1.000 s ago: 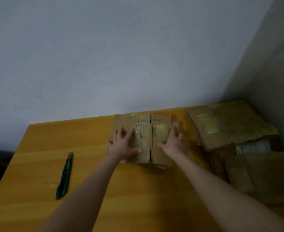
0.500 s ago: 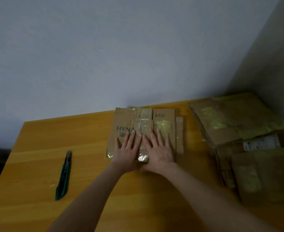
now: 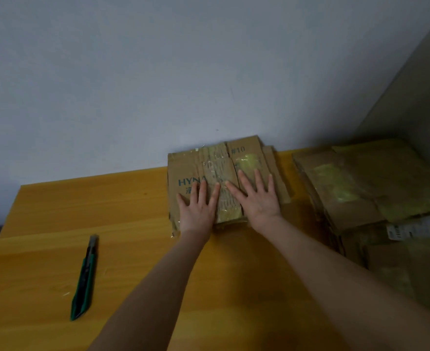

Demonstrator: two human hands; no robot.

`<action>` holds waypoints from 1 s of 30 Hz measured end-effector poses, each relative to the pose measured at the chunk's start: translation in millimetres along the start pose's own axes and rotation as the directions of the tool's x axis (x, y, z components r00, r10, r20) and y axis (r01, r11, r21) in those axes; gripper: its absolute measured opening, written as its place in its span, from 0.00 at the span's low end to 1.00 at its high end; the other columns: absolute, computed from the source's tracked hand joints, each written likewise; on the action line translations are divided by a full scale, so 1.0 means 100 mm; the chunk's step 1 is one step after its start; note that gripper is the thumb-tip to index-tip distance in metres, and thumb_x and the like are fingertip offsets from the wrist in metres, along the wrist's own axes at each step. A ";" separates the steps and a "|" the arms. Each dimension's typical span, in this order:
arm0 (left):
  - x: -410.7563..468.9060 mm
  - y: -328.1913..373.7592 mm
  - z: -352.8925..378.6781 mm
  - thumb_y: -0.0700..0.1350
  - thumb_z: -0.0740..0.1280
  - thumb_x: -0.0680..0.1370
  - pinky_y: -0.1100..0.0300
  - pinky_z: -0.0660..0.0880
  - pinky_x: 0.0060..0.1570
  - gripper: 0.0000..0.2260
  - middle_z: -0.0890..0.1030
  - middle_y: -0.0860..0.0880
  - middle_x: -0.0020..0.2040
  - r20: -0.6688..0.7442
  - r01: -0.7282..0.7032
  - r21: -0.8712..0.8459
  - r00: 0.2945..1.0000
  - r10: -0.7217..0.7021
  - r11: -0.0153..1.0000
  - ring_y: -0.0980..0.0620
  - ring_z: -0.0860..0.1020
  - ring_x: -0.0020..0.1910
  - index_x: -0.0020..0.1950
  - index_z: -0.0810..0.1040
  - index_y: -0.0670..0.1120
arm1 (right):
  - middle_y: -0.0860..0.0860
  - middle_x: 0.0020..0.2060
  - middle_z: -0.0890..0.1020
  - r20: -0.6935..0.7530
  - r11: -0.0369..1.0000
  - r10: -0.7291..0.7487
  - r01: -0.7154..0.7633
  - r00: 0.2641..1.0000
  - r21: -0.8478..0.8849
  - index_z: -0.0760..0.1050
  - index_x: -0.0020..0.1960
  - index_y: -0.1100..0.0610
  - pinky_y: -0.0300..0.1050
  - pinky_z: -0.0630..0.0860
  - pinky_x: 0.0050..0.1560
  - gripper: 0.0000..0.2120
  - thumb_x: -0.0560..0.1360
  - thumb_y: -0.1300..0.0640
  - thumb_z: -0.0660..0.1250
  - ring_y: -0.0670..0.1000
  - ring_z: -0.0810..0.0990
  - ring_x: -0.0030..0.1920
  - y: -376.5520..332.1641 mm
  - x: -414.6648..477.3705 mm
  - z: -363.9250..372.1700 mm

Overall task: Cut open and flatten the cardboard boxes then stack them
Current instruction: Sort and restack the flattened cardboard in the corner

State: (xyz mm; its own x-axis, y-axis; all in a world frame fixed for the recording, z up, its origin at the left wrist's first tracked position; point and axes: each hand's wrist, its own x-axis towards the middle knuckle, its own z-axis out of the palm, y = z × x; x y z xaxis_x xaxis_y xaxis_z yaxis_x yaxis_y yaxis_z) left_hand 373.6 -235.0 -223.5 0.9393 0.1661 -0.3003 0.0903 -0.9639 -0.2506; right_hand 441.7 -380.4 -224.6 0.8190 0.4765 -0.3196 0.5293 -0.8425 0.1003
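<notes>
Yellow wood table (image 3: pixel 44 224) vs. grey wall (image 3: pixel 158 84): the flattened box (image 3: pixel 186 165) lies at the far edge by the wall, a cardboard pile (image 3: pixel 360 188) just to its right, a green utility knife (image 3: pixel 84 277) well apart at near left. Box prob. light, thin but springy, tape patches slick, so take it by the side edges. The left hand (image 3: pixel 198 211) & right hand (image 3: pixel 259 201) both lie flat on it, fingers straight & spread, pressing down, gripping nothing.

Bare desk (image 3: pixel 44 219) lies open along the left edge save a utility knife (image 3: pixel 85 279); stacked cardboard (image 3: pixel 355 188) blocks the right edge.
</notes>
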 end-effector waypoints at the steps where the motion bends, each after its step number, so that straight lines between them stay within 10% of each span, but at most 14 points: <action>1: 0.05 -0.01 0.00 0.57 0.70 0.74 0.32 0.52 0.70 0.56 0.34 0.41 0.77 0.025 -0.004 0.002 1.000 0.003 1.000 0.39 0.38 0.77 0.68 0.19 0.49 | 0.52 0.69 0.24 0.015 1.000 -0.007 0.007 1.000 0.000 0.17 0.65 0.42 0.70 0.37 0.70 0.60 0.70 0.47 0.73 0.65 0.30 0.73 0.01 0.05 0.00; 8: 0.14 -0.10 -0.11 0.66 0.74 0.63 0.29 0.48 0.69 0.64 0.31 0.42 0.76 0.229 -0.048 -0.016 0.972 0.050 0.999 0.38 0.34 0.76 0.71 0.22 0.50 | 0.51 0.73 0.28 0.150 0.991 -0.124 0.115 0.981 0.072 0.27 0.73 0.41 0.69 0.37 0.71 0.62 0.64 0.39 0.76 0.65 0.30 0.73 0.06 0.08 -0.14; 12: 0.17 -0.09 -0.50 0.66 0.75 0.63 0.34 0.52 0.72 0.62 0.36 0.43 0.78 0.345 -0.035 -0.157 0.935 0.088 0.987 0.40 0.40 0.77 0.77 0.33 0.49 | 0.50 0.78 0.44 0.028 0.915 -0.186 0.163 0.982 0.370 0.47 0.78 0.45 0.61 0.46 0.75 0.43 0.72 0.40 0.68 0.59 0.43 0.77 0.31 -0.18 -0.41; 16: 0.09 0.18 -0.96 0.59 0.73 0.70 0.45 0.64 0.70 0.46 0.52 0.44 0.78 0.164 -0.101 -0.329 0.973 0.163 0.939 0.41 0.59 0.74 0.79 0.52 0.46 | 0.52 0.73 0.60 -0.289 0.890 0.092 0.052 0.953 0.454 0.59 0.75 0.50 0.51 0.62 0.70 0.27 0.77 0.59 0.59 0.55 0.59 0.72 0.69 -0.58 -0.54; 21: -0.25 1.13 -1.29 0.46 0.66 0.77 0.52 0.76 0.51 0.22 0.72 0.46 0.65 -0.263 -0.263 -0.501 0.954 0.145 0.825 0.44 0.76 0.59 0.71 0.68 0.47 | 0.53 0.73 0.58 -0.268 0.875 0.335 -0.193 0.903 0.444 0.60 0.74 0.49 0.50 0.60 0.69 0.27 0.76 0.59 0.60 0.56 0.58 0.71 1.31 -1.12 -0.45; 26: -0.63 2.23 -1.23 0.48 0.64 0.78 0.53 0.75 0.50 0.21 0.71 0.48 0.66 -0.249 -0.438 -0.400 0.897 0.364 0.805 0.46 0.75 0.60 0.70 0.66 0.48 | 0.54 0.73 0.59 -0.170 0.783 0.528 -0.400 0.832 0.476 0.60 0.74 0.50 0.50 0.62 0.67 0.27 0.76 0.59 0.61 0.57 0.59 0.71 1.95 -1.73 -0.06; 30: -0.77 2.79 -1.09 0.49 0.66 0.78 0.50 0.74 0.56 0.27 0.66 0.44 0.70 -0.061 -0.290 -0.444 0.954 0.295 0.848 0.43 0.71 0.65 0.74 0.60 0.46 | 0.54 0.71 0.64 0.003 0.856 0.407 -0.383 0.914 0.347 0.61 0.73 0.51 0.52 0.58 0.70 0.28 0.75 0.54 0.65 0.57 0.58 0.72 2.42 -2.07 0.26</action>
State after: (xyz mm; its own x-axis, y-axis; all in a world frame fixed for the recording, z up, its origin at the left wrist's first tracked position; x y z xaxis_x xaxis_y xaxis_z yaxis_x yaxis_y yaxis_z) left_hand 362.4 -538.9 -170.3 0.9424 -0.1382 -0.3045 -0.0489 -0.9578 0.2832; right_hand 394.8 -689.7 -158.3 0.9628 0.0917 -0.2543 0.0631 -0.9909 -0.1187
